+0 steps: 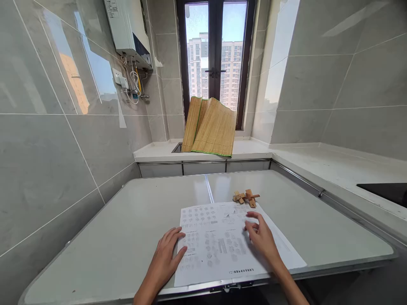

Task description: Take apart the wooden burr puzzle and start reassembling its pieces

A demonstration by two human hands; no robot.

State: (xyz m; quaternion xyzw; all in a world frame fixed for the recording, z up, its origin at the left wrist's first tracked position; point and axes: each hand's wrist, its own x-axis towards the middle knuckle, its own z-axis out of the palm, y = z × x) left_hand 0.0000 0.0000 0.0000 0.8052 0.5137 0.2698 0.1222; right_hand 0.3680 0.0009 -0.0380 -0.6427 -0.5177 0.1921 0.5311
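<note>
A large white printed sheet (219,245) with rows of small line drawings lies on the folding table. My left hand (165,256) rests flat at its left edge, fingers spread, fingertips on the paper. Over the sheet's right part is my right hand (260,239), with loosely bent fingers apart and nothing visible in them. I cannot tell whether its fingertips touch the paper. Just past the sheet's far right corner sit small interlocking wooden puzzle pieces (251,198), partly assembled into crossed shapes and beyond the reach of both hands.
The pale tabletop (127,237) has a centre seam and a metal rim. Behind it, a folded bamboo mat (214,127) leans by the window on a white counter (254,147). Another counter runs along the right. A water heater (130,31) hangs on the left wall.
</note>
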